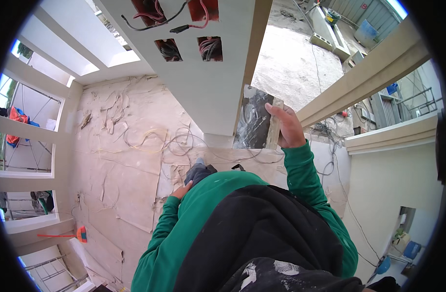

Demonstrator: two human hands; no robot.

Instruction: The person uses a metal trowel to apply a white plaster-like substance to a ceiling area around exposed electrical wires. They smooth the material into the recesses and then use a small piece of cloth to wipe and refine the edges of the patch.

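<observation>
My right hand [287,125] is closed round the pale, putty-crusted grip bar of a wide putty blade [254,119]. White smears cover the blade's dark grey rectangular face. Its far side is at the narrow edge of the wall [198,87], though whether they touch I cannot tell. My left hand [183,190] hangs low by my dark trouser leg, a finger stretched out and nothing seen in it; the rest of its fingers are partly hidden.
Bare electrical boxes [211,48] with loose wires open in the wall. Cables [184,141] trail over the paper-covered floor [130,180]. An orange-headed broom [82,234] lies at left. Right of me runs a beige frame beam [364,73]; outside are concrete blocks [321,41].
</observation>
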